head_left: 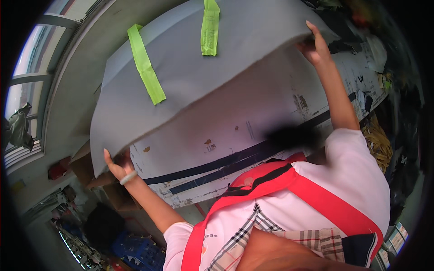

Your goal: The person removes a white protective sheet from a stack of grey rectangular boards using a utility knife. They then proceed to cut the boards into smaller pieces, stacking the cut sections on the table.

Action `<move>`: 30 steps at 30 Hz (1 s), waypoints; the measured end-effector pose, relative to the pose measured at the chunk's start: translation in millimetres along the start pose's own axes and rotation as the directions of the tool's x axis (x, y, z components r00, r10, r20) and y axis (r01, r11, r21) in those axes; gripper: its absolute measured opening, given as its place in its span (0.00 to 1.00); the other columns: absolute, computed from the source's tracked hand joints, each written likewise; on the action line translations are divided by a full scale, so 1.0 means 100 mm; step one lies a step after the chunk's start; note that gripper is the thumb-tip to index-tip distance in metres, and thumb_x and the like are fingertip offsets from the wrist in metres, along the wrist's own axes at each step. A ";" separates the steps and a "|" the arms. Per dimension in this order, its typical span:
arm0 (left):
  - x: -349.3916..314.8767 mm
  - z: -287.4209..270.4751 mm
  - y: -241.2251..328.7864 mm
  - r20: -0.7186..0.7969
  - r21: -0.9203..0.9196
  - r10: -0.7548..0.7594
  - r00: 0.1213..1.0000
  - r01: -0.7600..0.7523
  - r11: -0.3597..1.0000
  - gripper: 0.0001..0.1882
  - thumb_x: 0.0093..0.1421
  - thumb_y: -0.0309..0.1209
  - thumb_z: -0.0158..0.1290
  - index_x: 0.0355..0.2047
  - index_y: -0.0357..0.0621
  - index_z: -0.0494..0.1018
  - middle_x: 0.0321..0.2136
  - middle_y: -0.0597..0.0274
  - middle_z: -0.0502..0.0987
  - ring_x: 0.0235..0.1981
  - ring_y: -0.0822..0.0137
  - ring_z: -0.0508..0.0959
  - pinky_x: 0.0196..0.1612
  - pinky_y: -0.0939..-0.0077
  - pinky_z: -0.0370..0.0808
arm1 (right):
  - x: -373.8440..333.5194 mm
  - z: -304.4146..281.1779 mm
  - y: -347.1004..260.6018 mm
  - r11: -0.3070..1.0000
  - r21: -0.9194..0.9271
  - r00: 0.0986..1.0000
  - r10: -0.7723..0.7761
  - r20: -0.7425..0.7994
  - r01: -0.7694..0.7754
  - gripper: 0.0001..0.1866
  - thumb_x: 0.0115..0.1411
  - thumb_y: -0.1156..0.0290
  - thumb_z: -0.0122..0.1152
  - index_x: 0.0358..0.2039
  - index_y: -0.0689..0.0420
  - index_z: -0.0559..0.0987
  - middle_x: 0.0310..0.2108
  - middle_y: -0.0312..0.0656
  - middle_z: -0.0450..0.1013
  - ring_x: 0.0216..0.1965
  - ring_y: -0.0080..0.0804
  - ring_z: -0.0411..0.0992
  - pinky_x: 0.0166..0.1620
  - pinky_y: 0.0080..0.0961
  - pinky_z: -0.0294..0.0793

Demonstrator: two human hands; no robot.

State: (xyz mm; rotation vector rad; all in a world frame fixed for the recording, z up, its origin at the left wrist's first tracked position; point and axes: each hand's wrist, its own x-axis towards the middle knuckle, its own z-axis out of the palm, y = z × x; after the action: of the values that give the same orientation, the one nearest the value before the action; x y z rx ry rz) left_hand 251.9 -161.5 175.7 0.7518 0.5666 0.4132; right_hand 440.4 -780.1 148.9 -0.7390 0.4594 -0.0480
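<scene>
A large grey sheet [181, 77] with a slightly curved near edge is lifted above a white worktable [194, 158]. Two bright green tape strips, a left one [147, 67] and a right one [209, 31], lie across its far part. My left hand [120, 166], with a pale bangle at the wrist, grips the near left corner, its thumb showing by the edge and other fingers hidden. On the far right, my right hand [315, 47] holds the sheet's right end, thumb up on top and fingers underneath.
Windows [38, 58] line the wall at left. Cardboard boxes [118, 195] stand below the table's left end, near a blue crate [138, 250]. Dark bundles and yellow strips [379, 142] hang or lie at right. A dark blurred shape [291, 136] hides part of the tabletop.
</scene>
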 end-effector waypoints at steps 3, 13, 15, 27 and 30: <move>-0.68 -0.47 -0.09 -0.057 -0.006 -0.029 0.998 0.028 1.000 0.28 0.56 0.36 0.56 0.55 0.40 0.62 0.51 0.53 0.68 0.52 0.55 0.69 0.53 0.53 0.71 | -0.77 -0.39 0.05 0.991 -0.130 0.994 0.002 -0.111 -0.017 0.24 0.54 0.60 0.63 0.49 0.55 0.69 0.47 0.39 0.69 0.47 0.34 0.69 0.51 0.34 0.68; -1.89 -2.40 -0.89 -0.332 -0.148 -0.314 0.889 0.280 0.949 0.28 0.52 0.30 0.56 0.54 0.38 0.63 0.52 0.53 0.68 0.52 0.52 0.68 0.55 0.50 0.67 | -2.17 -2.19 0.46 0.970 -0.091 0.945 0.194 -0.261 -0.224 0.29 0.51 0.62 0.66 0.52 0.54 0.66 0.49 0.39 0.67 0.50 0.36 0.66 0.55 0.39 0.66; -1.80 -2.68 -0.98 -0.303 -0.186 -0.376 0.875 0.333 0.924 0.28 0.52 0.30 0.56 0.54 0.39 0.63 0.52 0.53 0.68 0.53 0.52 0.67 0.56 0.50 0.65 | -2.17 -2.45 0.51 0.964 -0.028 0.926 0.245 -0.288 -0.264 0.29 0.51 0.63 0.66 0.52 0.56 0.66 0.49 0.40 0.67 0.51 0.37 0.66 0.55 0.38 0.65; -1.66 -2.77 -1.14 -0.380 -0.113 -0.418 0.825 0.407 0.907 0.27 0.51 0.42 0.59 0.50 0.47 0.68 0.49 0.57 0.71 0.49 0.54 0.70 0.48 0.46 0.68 | -1.90 -3.13 0.50 0.973 0.180 0.936 0.195 -0.294 -0.147 0.32 0.50 0.56 0.68 0.51 0.56 0.67 0.48 0.43 0.69 0.51 0.41 0.67 0.54 0.44 0.66; -1.62 -2.82 -1.06 -0.377 -0.102 -0.387 0.841 0.378 0.920 0.28 0.50 0.44 0.59 0.48 0.46 0.69 0.46 0.57 0.73 0.47 0.54 0.72 0.45 0.49 0.71 | -1.82 -3.14 0.44 0.952 0.246 0.956 0.231 -0.179 -0.184 0.27 0.50 0.62 0.68 0.47 0.58 0.69 0.42 0.42 0.72 0.45 0.37 0.71 0.47 0.37 0.74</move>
State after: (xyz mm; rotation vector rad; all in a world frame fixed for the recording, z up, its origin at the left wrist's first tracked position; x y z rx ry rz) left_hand -31.1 -172.8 -16.1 0.5131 1.0687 0.1926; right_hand 139.7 -911.0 -12.3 -0.4583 0.7158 0.0213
